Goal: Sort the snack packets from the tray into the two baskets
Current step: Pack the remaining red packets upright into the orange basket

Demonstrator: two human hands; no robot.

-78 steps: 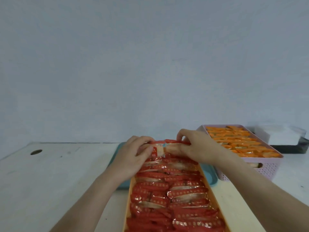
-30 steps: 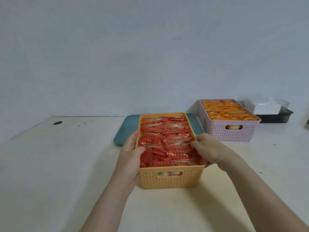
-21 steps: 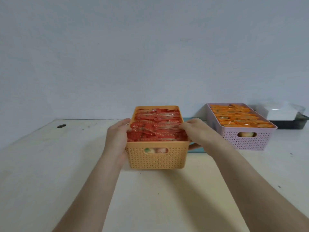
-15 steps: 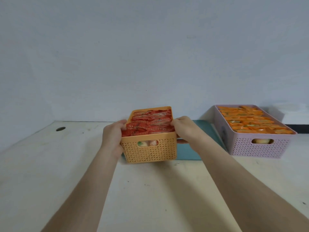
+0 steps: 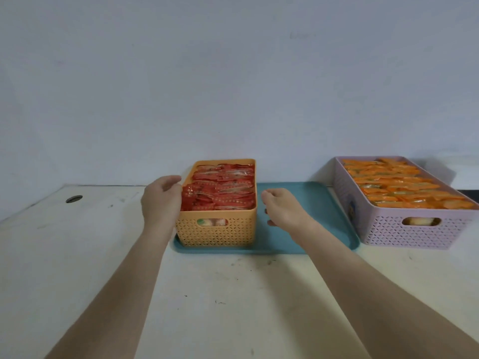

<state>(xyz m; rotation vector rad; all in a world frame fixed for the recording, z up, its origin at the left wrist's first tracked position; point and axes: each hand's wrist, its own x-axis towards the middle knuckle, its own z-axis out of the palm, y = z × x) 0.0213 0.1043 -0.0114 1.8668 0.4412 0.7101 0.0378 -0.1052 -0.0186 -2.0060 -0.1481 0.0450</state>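
An orange basket (image 5: 216, 233) packed with red snack packets (image 5: 220, 187) stands on the left part of the teal tray (image 5: 305, 203). My left hand (image 5: 160, 200) lies against the basket's left side, fingers loosely curved, holding nothing. My right hand (image 5: 282, 206) hovers over the tray just right of the basket, fingers loosely curled and empty. A pink basket (image 5: 404, 229) full of orange snack packets (image 5: 399, 182) sits to the right of the tray.
The white table (image 5: 233, 294) has a round cable hole (image 5: 74, 199) at the far left. A plain wall rises right behind the baskets. A dark object's edge shows behind the pink basket at the far right.
Both hands gripped the orange basket, lifted it away from me and set it on the teal tray. My right hand has let go; my left hand has loosened at the basket's side.
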